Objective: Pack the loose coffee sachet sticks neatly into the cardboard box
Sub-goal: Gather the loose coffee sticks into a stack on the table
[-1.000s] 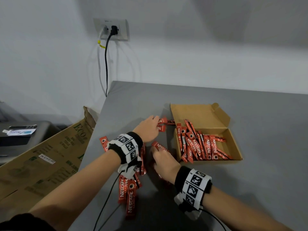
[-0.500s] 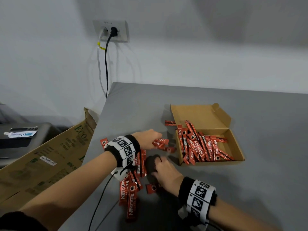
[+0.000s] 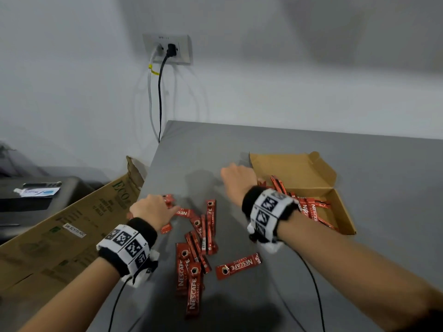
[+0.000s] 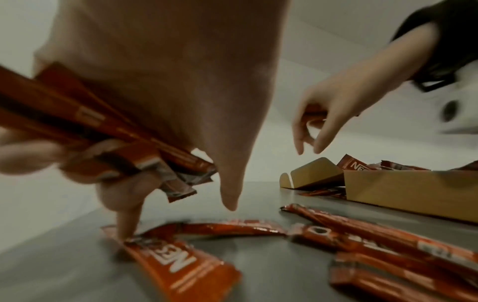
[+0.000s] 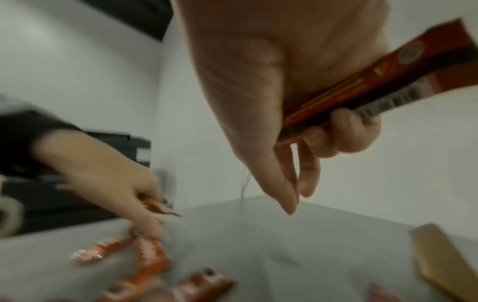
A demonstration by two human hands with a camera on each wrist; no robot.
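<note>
Several red coffee sachet sticks (image 3: pixel 201 238) lie loose on the grey table (image 3: pixel 239 144), left of an open cardboard box (image 3: pixel 311 173) that holds several more sticks (image 3: pixel 311 209). My left hand (image 3: pixel 153 209) is low over the loose pile and grips a bunch of sticks (image 4: pixel 108 126), one fingertip (image 4: pixel 126 230) pressing a stick on the table. My right hand (image 3: pixel 237 178) hovers at the box's near left corner, its curled fingers (image 5: pixel 344 132) holding a few sticks (image 5: pixel 375 81).
A large flattened cardboard carton (image 3: pixel 60 231) leans against the table's left edge. A wall socket (image 3: pixel 167 49) with cables hangs behind. Thin black wires (image 3: pixel 309 279) trail from both wrist bands across the near table.
My right hand has lifted from the loose pile and moved right and away to the box with sticks. My left hand has drawn back left over the pile, gathering sticks.
</note>
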